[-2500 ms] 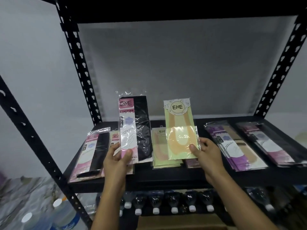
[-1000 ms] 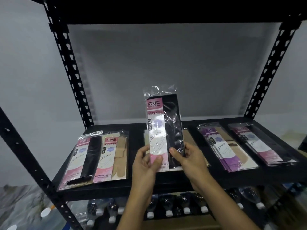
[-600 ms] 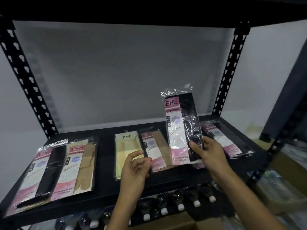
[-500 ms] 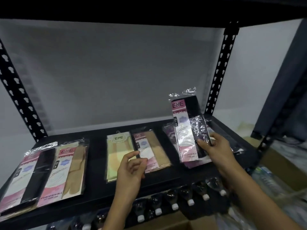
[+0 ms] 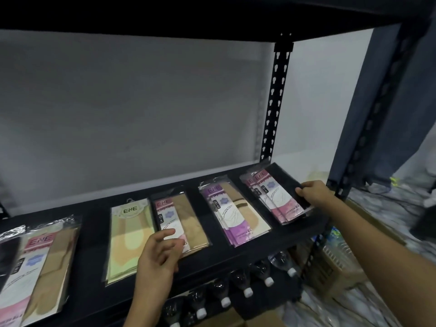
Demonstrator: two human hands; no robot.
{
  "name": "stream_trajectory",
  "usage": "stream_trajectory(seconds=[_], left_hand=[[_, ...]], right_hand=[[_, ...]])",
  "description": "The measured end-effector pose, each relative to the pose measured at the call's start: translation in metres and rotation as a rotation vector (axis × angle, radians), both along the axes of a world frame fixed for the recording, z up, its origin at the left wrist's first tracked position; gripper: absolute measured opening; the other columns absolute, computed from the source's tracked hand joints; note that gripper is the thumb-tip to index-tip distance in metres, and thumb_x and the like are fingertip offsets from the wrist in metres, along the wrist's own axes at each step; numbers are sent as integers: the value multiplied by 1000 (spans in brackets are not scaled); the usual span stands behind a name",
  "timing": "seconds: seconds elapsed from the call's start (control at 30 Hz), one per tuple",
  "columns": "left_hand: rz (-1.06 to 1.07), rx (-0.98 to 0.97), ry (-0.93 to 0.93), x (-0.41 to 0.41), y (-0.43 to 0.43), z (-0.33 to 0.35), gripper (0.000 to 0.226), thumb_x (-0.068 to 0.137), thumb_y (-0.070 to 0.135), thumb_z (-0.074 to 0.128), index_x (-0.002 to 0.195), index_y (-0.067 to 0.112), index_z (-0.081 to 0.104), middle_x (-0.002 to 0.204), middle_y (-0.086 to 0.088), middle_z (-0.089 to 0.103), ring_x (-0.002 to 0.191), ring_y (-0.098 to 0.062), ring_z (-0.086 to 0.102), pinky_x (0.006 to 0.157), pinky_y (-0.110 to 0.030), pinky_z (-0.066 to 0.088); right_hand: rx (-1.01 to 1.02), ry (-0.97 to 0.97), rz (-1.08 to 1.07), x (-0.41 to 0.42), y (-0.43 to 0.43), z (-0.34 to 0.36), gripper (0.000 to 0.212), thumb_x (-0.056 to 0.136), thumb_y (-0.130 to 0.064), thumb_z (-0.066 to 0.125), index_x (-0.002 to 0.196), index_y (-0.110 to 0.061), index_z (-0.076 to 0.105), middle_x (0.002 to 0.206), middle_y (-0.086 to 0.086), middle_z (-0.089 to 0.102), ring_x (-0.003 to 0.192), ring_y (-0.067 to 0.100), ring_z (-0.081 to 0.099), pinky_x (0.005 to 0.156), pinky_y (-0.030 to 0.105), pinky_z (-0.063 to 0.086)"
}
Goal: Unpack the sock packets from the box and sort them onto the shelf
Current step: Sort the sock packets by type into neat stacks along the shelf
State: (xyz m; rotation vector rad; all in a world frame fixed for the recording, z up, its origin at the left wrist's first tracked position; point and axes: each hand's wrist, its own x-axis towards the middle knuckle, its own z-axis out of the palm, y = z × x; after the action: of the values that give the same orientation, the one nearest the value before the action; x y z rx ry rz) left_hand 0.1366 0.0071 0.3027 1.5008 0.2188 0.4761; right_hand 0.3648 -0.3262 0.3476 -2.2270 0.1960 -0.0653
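Right grip (image 5: 316, 194): pinching pink-carded black sock packet (image 5: 276, 192) on black metal shelf (image 5: 94, 232).
Left grip (image 5: 158, 256): loosely spread over beige sock packet (image 5: 186, 218).

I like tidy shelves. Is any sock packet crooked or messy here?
Nothing looks spilled or torn. The purple pile is a bit fanned out, so its edges do not line up. The black packet that the right hand holds sits shifted off the one below it.
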Motion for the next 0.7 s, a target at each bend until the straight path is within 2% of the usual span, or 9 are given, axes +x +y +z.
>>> stream_trajectory(seconds=[0.13,0.23,0.3,0.47,0.53,0.6,0.7], left_hand=[[17,-3,-13,1,8,-3,21,86,10,68,105,18,64,92,-15,70,64,-24,53,61,-32,44],[16,3,-11,2,13,-5,21,86,9,68,104,19,64,92,-16,69,67,-27,54,60,-34,43],[19,2,-11,1,14,-5,21,86,8,67,104,19,64,91,-16,70,69,-28,55,60,-35,43],[20,-6,-14,-2,14,-3,21,86,8,67,104,18,65,89,-14,69,68,-26,55,60,-32,44],[26,-5,-19,-2,14,-3,20,86,7,67,103,18,65,88,-13,69,68,-25,54,60,-32,45],[29,0,-19,-2,15,-3,20,86,8,67,103,19,65,88,-11,70,68,-25,56,62,-33,46],[37,7,-13,-3,16,-3,20,87,6,66,103,18,65,87,-9,71,72,-21,61,64,-34,48]], right_hand=[[-198,17,33,7,-4,2,27,89,-24,61,101,-3,73,96,15,71,90,30,64,76,29,47],[-293,-15,33,7,-1,1,31,90,-28,63,104,-2,72,104,16,71,97,30,63,83,31,49],[-335,-18,30,7,0,-3,33,90,-29,62,106,-2,72,105,16,71,98,30,63,82,31,49],[-361,-27,-12,7,0,-10,34,91,-32,59,96,-1,73,82,13,66,80,29,57,70,30,45],[-363,-56,-32,4,0,-10,36,89,-34,60,93,-2,73,85,14,67,85,31,59,73,33,49],[-372,-116,-58,-1,1,-10,37,86,-37,60,99,-4,72,99,16,67,96,36,58,82,40,53],[-379,-234,-72,-15,12,-6,34,87,-35,60,105,-9,70,111,15,60,105,36,54,92,47,49]])
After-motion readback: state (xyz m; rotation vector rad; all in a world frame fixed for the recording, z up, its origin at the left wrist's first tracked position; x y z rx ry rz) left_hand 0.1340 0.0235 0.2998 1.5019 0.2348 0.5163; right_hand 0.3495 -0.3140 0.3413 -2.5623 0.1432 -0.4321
